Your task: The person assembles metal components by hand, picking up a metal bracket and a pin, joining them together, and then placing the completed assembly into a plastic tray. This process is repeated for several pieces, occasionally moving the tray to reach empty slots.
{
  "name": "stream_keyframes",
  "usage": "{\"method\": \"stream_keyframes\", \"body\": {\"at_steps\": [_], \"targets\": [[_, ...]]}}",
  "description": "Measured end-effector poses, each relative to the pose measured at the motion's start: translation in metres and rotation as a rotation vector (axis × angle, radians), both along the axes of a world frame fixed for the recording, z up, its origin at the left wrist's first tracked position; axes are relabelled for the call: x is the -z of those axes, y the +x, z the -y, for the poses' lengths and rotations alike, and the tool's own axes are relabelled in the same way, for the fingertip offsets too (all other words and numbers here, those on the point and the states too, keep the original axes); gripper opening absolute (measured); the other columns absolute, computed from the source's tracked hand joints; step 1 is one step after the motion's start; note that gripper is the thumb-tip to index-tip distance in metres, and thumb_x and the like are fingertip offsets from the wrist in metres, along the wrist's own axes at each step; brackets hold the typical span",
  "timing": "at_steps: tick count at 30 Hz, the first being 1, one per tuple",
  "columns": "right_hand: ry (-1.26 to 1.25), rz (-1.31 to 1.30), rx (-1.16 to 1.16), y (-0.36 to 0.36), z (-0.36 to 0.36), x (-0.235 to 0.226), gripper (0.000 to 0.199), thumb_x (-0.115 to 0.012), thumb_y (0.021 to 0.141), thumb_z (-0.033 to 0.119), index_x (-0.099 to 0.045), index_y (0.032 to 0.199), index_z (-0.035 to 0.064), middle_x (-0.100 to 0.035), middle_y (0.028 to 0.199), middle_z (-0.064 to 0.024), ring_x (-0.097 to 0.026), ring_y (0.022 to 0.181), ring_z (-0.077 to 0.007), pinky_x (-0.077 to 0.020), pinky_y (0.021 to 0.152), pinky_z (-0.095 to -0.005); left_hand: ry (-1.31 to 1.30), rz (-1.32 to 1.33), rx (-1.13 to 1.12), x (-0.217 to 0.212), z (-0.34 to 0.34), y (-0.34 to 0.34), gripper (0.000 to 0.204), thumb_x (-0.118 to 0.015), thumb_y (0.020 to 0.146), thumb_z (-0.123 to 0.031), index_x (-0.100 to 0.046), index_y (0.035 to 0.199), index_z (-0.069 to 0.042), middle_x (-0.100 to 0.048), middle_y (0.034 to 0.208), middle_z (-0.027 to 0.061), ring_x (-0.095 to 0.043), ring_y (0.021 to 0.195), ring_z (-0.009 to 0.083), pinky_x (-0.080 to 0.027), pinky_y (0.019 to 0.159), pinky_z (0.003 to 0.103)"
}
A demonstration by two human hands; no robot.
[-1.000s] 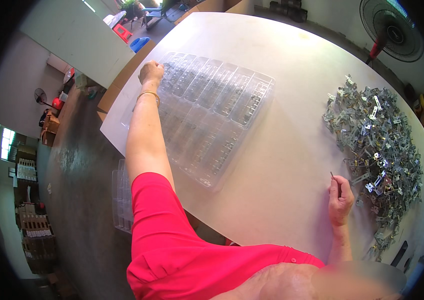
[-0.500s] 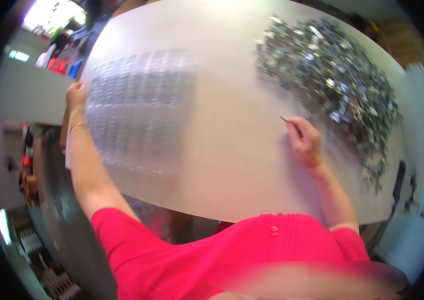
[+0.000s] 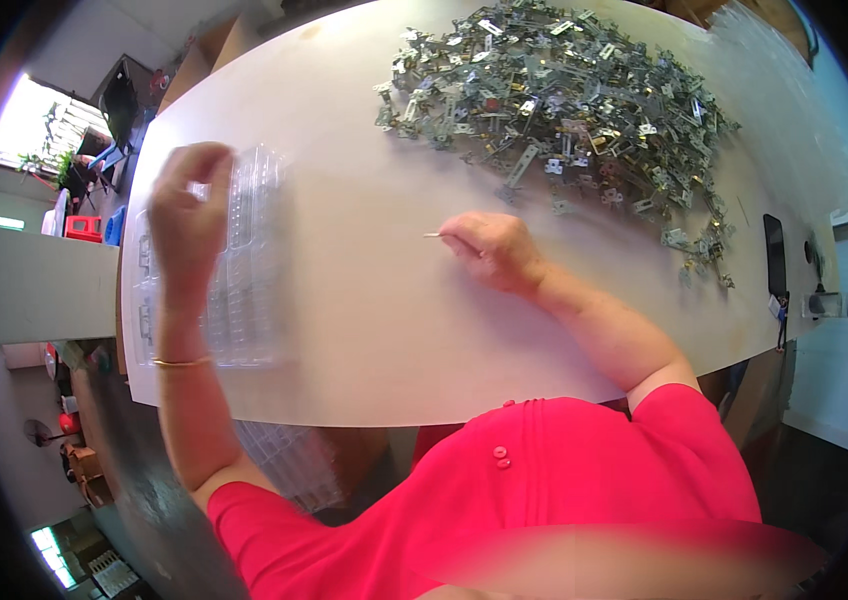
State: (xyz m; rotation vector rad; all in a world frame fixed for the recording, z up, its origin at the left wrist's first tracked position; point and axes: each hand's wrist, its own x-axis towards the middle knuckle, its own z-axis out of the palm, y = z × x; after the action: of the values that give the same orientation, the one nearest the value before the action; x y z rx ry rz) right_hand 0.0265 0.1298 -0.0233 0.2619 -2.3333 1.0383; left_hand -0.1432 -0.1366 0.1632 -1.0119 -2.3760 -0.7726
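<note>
One head-worn fisheye view looks steeply down from close above the white worktop (image 3: 364, 340), facing away from the person's chest; straight edges bow toward the dark rim.

Table: white top (image 3: 364, 330), wide and pale.
Window: bright daylight (image 3: 39, 125), far left.
Floor: dark grey (image 3: 134, 480), below table edge.
Wall: pale blue (image 3: 844, 380), right.
</note>
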Motion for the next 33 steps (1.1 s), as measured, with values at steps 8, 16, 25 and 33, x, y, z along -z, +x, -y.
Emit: {"method": "stream_keyframes", "body": {"at_steps": [8, 16, 25, 33], "targets": [[0.03, -0.014, -0.231, 0.003, 0.002, 0.005, 0.005, -0.066, 0.085, 0.01, -0.065, 0.09, 0.0083, -0.069, 0.085, -0.0091, -0.067, 0.078, -0.0305, -0.0539, 0.067, -0.0411, 0.017, 0.11, 0.197, 0.078, -0.152, 0.068, 0.006, -0.072, 0.081, -0.006, -0.067, 0.083, -0.008, -0.066, 0.081, 0.0065, -0.062, 0.079, 0.0263, -0.045, 0.078, 0.038], [0.047, 0.264, -0.276, 0.0, -0.002, 0.003, 0.007, -0.058, 0.089, 0.013, -0.063, 0.091, 0.0089, -0.068, 0.085, -0.0122, -0.067, 0.083, -0.0329, -0.0523, 0.072, -0.0461, -0.218, -0.041, 0.195, 0.132, -0.222, 0.052, 0.008, -0.072, 0.081, -0.015, -0.067, 0.084, -0.009, -0.061, 0.077, 0.0054, -0.061, 0.08, 0.0274, -0.043, 0.081, 0.041], [0.073, 0.33, -0.301, 0.004, -0.005, -0.007, 0.019, -0.054, 0.088, 0.012, -0.064, 0.103, 0.0121, -0.069, 0.09, -0.0105, -0.067, 0.083, -0.0325, -0.0519, 0.07, -0.0467, -0.333, -0.065, 0.143, 0.148, -0.237, 0.048, 0.009, -0.071, 0.08, -0.017, -0.069, 0.084, -0.009, -0.064, 0.086, 0.0087, -0.062, 0.089, 0.0288, -0.043, 0.084, 0.042], [0.038, 0.275, -0.249, -0.001, 0.0, 0.004, 0.011, -0.055, 0.091, 0.015, -0.064, 0.096, 0.0107, -0.068, 0.089, -0.0113, -0.067, 0.083, -0.0328, -0.0519, 0.073, -0.0462, -0.016, 0.082, 0.286, 0.115, -0.221, 0.064, 0.005, -0.068, 0.085, -0.009, -0.066, 0.086, -0.005, -0.066, 0.088, 0.0072, -0.063, 0.086, 0.0255, -0.046, 0.086, 0.038]]}}
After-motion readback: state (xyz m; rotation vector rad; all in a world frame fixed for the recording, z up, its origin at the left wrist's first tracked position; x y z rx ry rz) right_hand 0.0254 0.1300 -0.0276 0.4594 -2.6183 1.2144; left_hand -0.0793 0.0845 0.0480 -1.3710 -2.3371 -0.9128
